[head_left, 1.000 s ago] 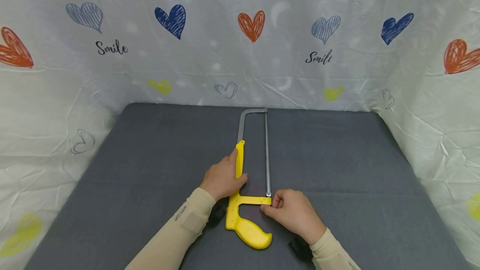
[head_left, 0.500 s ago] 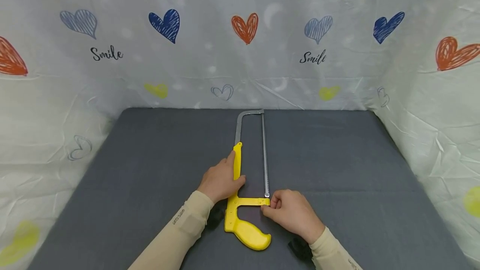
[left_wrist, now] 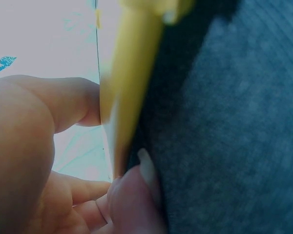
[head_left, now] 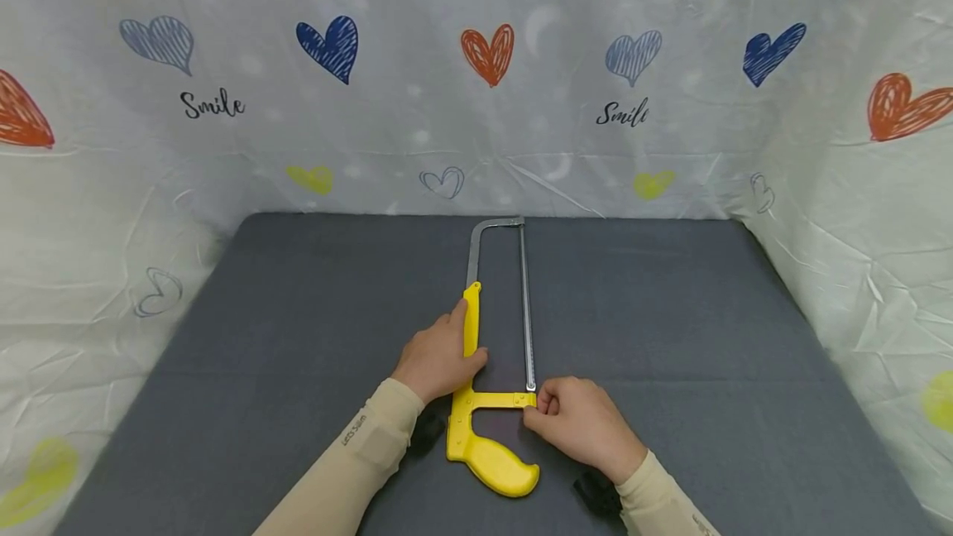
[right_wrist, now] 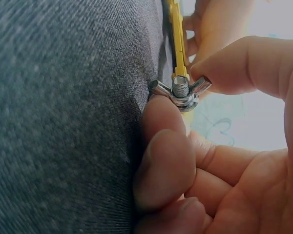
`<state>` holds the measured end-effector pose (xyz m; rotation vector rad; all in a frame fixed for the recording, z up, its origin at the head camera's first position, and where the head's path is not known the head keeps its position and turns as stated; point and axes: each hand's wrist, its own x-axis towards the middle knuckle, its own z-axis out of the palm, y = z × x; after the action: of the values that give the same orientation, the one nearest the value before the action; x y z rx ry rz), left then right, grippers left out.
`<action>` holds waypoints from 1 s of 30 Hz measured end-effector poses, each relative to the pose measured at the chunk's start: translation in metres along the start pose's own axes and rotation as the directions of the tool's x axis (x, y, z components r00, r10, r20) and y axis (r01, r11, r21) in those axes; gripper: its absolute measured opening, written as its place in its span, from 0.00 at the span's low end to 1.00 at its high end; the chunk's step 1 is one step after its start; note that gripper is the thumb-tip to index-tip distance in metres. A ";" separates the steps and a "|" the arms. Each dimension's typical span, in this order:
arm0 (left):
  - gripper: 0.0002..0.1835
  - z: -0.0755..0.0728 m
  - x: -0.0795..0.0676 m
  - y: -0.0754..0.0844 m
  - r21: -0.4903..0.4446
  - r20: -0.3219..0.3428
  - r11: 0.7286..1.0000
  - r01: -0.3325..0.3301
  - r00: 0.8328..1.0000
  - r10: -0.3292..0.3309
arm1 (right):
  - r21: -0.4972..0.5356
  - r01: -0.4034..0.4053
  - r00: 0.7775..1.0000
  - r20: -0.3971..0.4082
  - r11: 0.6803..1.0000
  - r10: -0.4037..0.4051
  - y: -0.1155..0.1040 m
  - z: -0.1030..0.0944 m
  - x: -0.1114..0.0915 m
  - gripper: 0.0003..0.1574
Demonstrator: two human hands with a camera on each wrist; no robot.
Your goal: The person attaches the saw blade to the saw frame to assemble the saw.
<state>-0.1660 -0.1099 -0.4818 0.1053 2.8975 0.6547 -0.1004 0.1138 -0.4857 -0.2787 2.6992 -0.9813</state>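
Observation:
A hacksaw with a yellow handle (head_left: 500, 468) lies on the grey cloth, its grey metal bow pointing away from me. The thin blade (head_left: 526, 313) runs along its right side. My left hand (head_left: 435, 358) grips the yellow part of the frame, thumb across it; in the left wrist view, thumb and fingers close around the yellow frame (left_wrist: 129, 73). At the right end of the yellow crosspiece (head_left: 499, 399), my right hand (head_left: 588, 420) pinches a silver wing nut (right_wrist: 186, 102) between thumb and curled index finger. A threaded bolt end (right_wrist: 180, 86) shows between its wings.
Grey cloth (head_left: 670, 313) covers the table under both hands. White curtain (head_left: 402, 131) with printed hearts and lettering hangs along the back and both sides. The saw's far end reaches close to the back edge.
The head view has shifted slightly. My right thumb tip has moved a little to the right at the crosspiece's end. My left hand and the hacksaw stay in place.

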 end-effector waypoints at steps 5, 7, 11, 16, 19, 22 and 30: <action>0.48 -0.001 0.000 0.001 0.002 0.006 1.000 -0.007 1.000 0.007 | 0.002 -0.009 1.000 0.000 1.000 0.009 -0.001 -0.002 -0.001 0.17; 0.48 -0.001 0.000 0.001 0.004 0.008 1.000 -0.008 1.000 0.008 | 0.008 -0.017 1.000 -0.002 1.000 0.017 -0.001 -0.003 -0.002 0.18; 0.48 -0.001 0.000 0.001 0.005 0.006 1.000 -0.004 1.000 0.004 | 0.016 -0.022 1.000 -0.002 1.000 0.022 -0.001 -0.004 -0.002 0.20; 0.47 -0.002 -0.001 0.001 0.007 0.009 1.000 -0.001 1.000 0.001 | 0.008 -0.012 1.000 0.009 1.000 0.012 -0.001 -0.004 -0.001 0.16; 0.47 -0.003 -0.001 0.001 0.004 0.010 1.000 -0.006 1.000 0.006 | 0.008 -0.008 1.000 0.011 1.000 0.008 -0.001 -0.003 -0.001 0.14; 0.46 -0.003 -0.002 0.002 0.001 0.014 1.000 -0.005 1.000 0.005 | 0.011 0.003 1.000 0.011 1.000 -0.003 -0.002 -0.003 -0.001 0.13; 0.47 -0.004 -0.002 0.002 0.006 0.018 1.000 0.001 1.000 -0.001 | 0.016 -0.009 1.000 -0.005 1.000 0.009 -0.001 -0.003 -0.001 0.10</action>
<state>-0.1648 -0.1097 -0.4773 0.1101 2.8824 0.6410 -0.1007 0.1149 -0.4827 -0.2613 2.6934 -1.0016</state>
